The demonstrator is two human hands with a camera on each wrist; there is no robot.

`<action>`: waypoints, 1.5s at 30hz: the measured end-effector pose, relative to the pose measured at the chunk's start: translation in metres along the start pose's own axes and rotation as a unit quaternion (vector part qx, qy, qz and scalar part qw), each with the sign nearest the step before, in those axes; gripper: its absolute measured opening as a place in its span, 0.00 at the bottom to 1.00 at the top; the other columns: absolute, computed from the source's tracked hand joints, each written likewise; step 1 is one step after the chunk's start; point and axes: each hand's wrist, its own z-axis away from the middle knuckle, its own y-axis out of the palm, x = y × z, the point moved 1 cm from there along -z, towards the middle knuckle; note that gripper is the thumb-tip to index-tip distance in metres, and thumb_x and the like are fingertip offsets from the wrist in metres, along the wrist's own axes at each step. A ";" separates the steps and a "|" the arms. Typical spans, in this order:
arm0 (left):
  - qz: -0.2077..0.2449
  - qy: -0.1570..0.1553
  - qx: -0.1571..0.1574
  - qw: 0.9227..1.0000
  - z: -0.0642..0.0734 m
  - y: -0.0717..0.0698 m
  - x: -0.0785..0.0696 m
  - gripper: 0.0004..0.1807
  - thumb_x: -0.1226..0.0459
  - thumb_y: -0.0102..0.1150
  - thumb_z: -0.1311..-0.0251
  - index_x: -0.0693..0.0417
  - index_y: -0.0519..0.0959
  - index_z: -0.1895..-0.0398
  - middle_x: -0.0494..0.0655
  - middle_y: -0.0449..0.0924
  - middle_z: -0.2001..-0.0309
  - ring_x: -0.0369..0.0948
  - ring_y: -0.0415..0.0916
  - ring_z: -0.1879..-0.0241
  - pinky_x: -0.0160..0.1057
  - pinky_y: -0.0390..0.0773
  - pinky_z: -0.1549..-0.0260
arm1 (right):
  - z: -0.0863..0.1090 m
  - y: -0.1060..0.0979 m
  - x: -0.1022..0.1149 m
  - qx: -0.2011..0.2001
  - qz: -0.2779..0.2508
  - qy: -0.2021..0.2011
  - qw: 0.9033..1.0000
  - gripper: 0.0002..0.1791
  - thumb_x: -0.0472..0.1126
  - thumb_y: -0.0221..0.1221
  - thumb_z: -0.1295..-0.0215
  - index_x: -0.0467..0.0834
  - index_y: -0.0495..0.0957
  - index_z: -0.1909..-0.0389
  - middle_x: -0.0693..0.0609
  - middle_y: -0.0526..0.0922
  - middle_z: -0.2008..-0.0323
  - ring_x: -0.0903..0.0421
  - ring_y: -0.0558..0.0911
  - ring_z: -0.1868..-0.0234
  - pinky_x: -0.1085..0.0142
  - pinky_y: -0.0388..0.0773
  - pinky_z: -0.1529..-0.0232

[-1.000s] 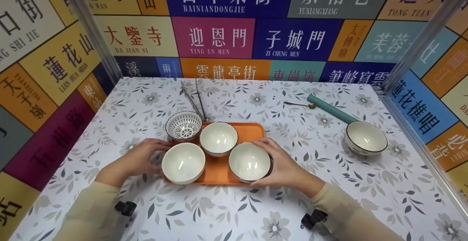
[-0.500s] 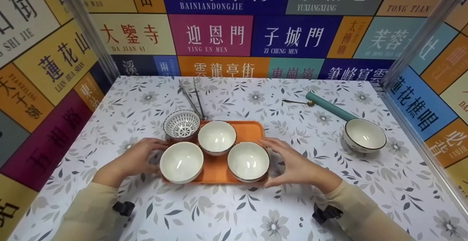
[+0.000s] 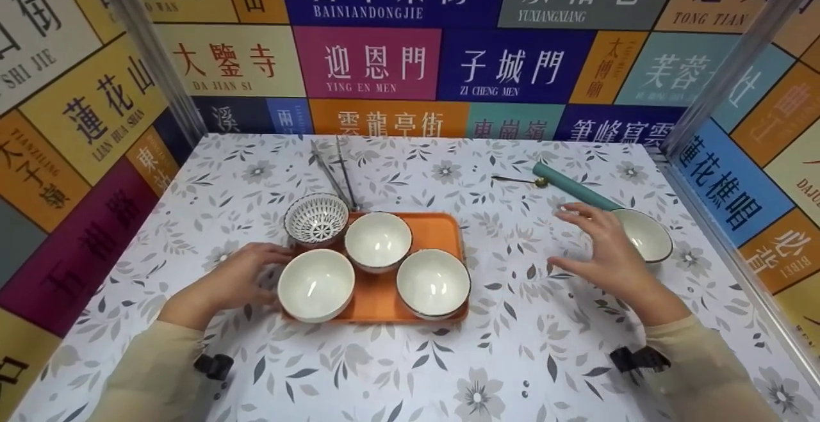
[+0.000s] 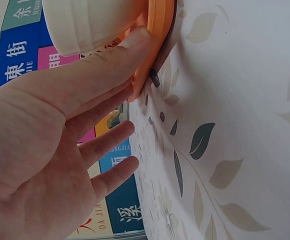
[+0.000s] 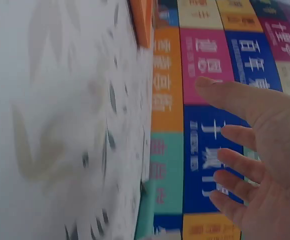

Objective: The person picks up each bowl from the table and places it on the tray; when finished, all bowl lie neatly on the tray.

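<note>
An orange tray (image 3: 371,307) carries several bowls. Two cream bowls, a front left one (image 3: 316,285) and a front right one (image 3: 434,283), stand on its front half. Behind them are another cream bowl (image 3: 378,241) and a black-and-white patterned bowl (image 3: 316,218). My left hand (image 3: 237,278) is at the tray's left edge, fingers spread; in the left wrist view its thumb (image 4: 120,55) lies along the orange rim. My right hand (image 3: 605,255) holds nothing, with fingers extended above the table, partly covering a dark-rimmed bowl (image 3: 653,236) at the right.
A teal roll (image 3: 573,186) lies behind the right bowl, beside a small gold-ended spoon (image 3: 522,180). Chopsticks (image 3: 346,172) lie behind the patterned bowl. Lettered panels (image 3: 378,63) enclose the table (image 3: 410,371) at the back and sides.
My right hand has let go of the front right cream bowl and moved right, toward the separate dark-rimmed bowl. My left hand has stayed at the tray's left edge.
</note>
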 end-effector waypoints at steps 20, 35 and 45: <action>-0.004 0.004 0.002 1.000 0.002 -0.002 0.000 0.34 0.70 0.76 0.58 0.60 0.82 0.40 0.60 0.78 0.35 0.64 0.68 0.32 0.70 0.63 0.30 | 0.024 -0.048 -0.086 0.019 0.057 0.212 0.975 0.72 0.66 0.77 0.55 0.45 0.45 0.16 0.34 0.37 0.17 0.23 0.41 0.22 0.17 0.56 0.40; -0.016 0.010 -0.002 1.000 0.000 0.000 -0.001 0.33 0.69 0.78 0.56 0.63 0.82 0.41 0.62 0.78 0.36 0.65 0.69 0.33 0.69 0.65 0.31 | 0.035 -0.058 -0.115 0.065 0.000 0.232 0.971 0.72 0.64 0.77 0.52 0.35 0.44 0.18 0.24 0.55 0.26 0.25 0.63 0.32 0.30 0.68 0.42; -0.018 0.007 0.001 1.000 -0.002 0.000 -0.002 0.33 0.70 0.76 0.57 0.62 0.82 0.40 0.61 0.78 0.36 0.65 0.68 0.32 0.69 0.64 0.31 | 0.041 -0.058 -0.122 0.056 -0.013 0.238 0.969 0.68 0.62 0.77 0.51 0.35 0.50 0.19 0.23 0.58 0.28 0.26 0.63 0.32 0.32 0.68 0.40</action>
